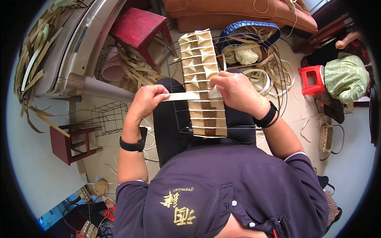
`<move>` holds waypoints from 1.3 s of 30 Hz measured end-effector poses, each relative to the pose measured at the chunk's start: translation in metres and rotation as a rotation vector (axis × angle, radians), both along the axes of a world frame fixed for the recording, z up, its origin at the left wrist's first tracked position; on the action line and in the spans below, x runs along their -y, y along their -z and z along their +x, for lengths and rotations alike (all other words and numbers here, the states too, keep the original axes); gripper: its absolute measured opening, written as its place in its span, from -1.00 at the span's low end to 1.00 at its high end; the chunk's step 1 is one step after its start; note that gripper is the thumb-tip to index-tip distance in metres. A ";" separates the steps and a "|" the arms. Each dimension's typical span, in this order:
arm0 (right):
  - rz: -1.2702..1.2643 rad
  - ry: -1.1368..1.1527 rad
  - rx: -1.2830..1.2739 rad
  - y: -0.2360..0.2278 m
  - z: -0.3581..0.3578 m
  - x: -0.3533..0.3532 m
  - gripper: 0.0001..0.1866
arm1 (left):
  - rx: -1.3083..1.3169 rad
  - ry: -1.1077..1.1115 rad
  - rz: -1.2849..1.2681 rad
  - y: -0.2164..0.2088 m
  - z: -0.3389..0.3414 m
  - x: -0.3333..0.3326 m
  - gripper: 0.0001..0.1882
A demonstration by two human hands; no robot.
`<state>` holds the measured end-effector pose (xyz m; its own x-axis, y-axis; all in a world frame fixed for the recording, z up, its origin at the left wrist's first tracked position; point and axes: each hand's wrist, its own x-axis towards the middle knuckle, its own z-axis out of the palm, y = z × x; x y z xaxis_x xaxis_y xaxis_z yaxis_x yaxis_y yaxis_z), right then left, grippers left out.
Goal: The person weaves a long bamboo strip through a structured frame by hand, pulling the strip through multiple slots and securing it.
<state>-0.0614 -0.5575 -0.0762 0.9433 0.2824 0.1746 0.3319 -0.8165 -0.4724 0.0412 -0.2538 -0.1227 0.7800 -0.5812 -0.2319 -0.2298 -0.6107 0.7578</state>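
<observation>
Across my lap lies a black wire basket frame (168,71), one long side covered by a tan woven panel (208,123). Pale cords cross the panel, and folded cream points (203,55) stand in rows along its far part. My left hand (146,101) is closed, thumb and fingertips pinching the end of a flat cream strip (182,96) drawn out left of the panel. My right hand (240,91) is closed over the panel's right edge, its fingers pinching the same strip at a fold. Its fingertips partly hide that fold.
A blue-rimmed basket (250,24) with balls of cream cord (247,55) stands beyond. Loose tan strips (139,71) lie by a red stool (139,29). A grey metal table (85,43) is at left. At right, another person (347,75) sits near a red plastic stool (311,80).
</observation>
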 end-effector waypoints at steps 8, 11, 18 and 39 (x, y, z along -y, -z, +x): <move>-0.109 -0.089 -0.077 -0.014 0.006 -0.001 -0.85 | 0.374 0.092 0.101 -0.016 -0.023 0.042 -0.74; -0.080 -0.085 -0.075 -0.008 0.006 -0.002 -0.91 | 0.489 0.044 0.111 -0.009 -0.038 0.065 -0.65; -0.110 -0.121 -0.064 -0.011 0.009 -0.004 -0.92 | 0.316 -0.007 -0.115 0.006 -0.027 0.055 -0.74; 0.134 -0.039 -0.003 0.010 -0.005 -0.006 -0.70 | 0.156 -0.089 -0.015 0.000 -0.018 0.035 -0.73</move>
<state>-0.0664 -0.5518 -0.0864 0.9325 0.2933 0.2107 0.3608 -0.7322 -0.5776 0.0235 -0.2889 -0.1230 0.8544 -0.5107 -0.0958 -0.2909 -0.6228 0.7263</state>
